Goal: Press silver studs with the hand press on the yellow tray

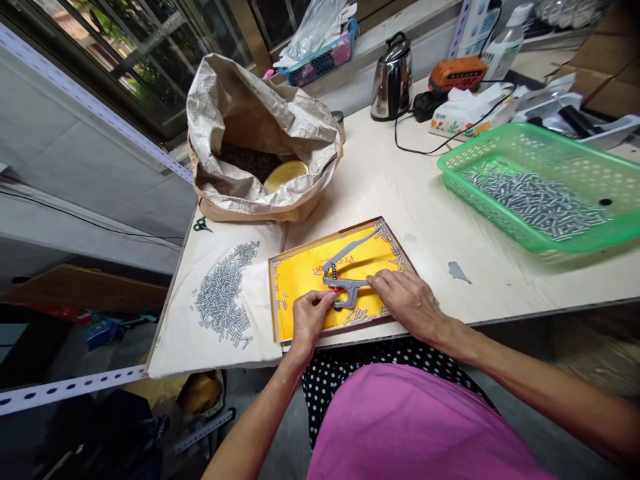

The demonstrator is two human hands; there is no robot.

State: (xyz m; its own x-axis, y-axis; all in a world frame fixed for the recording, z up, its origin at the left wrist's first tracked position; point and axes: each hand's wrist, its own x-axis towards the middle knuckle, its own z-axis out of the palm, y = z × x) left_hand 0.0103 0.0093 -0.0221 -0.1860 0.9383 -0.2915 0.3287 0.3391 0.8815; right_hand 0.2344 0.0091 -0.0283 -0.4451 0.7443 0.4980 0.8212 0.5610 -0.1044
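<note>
Grey hand-press pliers (346,285) with a spring lie over a shallow tray (295,273) with a yellow bottom, their handles spread apart. My right hand (407,303) is closed round the end of the lower handle, at the tray's right side. Beside the jaws, the thumb and forefinger of my left hand (310,319) are pinched together; a small red bit shows at their tips, but what they hold is too small to make out. Small metal pins (356,315) lie scattered along the tray's edges.
Left of the tray is a pile of metal pins (223,297) on white cloth. Behind stands an open woven sack (305,210) with a yellow bowl (286,175) inside. A green basket (500,223) of pins is at right, a kettle (393,83) at the back. Small scissors (202,225) lie left.
</note>
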